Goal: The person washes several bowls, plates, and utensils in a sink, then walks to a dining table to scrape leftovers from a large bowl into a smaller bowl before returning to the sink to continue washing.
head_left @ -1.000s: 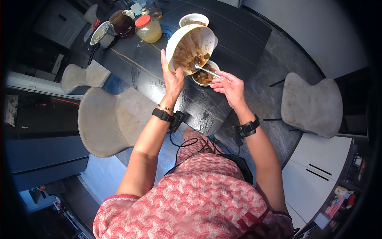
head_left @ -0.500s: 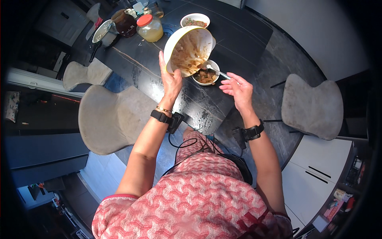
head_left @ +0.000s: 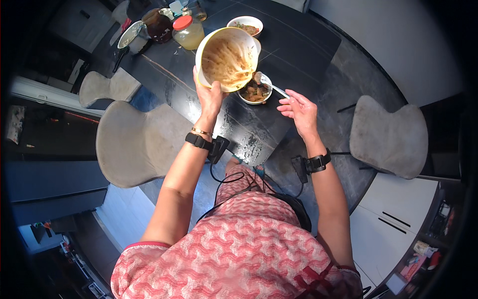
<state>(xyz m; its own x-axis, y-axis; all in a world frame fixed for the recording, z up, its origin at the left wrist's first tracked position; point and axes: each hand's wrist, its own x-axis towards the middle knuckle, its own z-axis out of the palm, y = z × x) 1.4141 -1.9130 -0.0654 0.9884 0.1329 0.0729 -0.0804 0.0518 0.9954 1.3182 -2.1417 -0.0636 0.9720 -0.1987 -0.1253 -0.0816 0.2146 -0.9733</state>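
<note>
Seen from above, a person in a pink patterned top stands at a dark, glossy table (head_left: 279, 55). The left hand (head_left: 209, 97) grips the rim of a large cream bowl (head_left: 228, 59), fingers wrapped behind it and thumb on the edge, tilting it so its sauce-smeared inside faces the camera. The big bowl hangs just over a small bowl (head_left: 255, 92) of brown food resting on the table. The right hand (head_left: 298, 107) pinches the handle of a metal spoon (head_left: 270, 85) between thumb and fingertips, the other fingers loosely curled; the spoon's head lies at the small bowl's rim.

Farther back on the table stand a jar with a red lid (head_left: 187, 31), a dark round pot (head_left: 158, 25), a metal pan (head_left: 130, 35) and a white dish of reddish food (head_left: 245, 25). The tilted big bowl partly hides the dish and the table behind it. Grey padded chairs (head_left: 137, 144) sit to the left, and another grey chair (head_left: 388, 137) to the right.

Compared with half a second ago, the big bowl is tipped up more steeply, showing more of its inside. The right hand has drawn slightly away from the small bowl, and the spoon now points toward its near edge.
</note>
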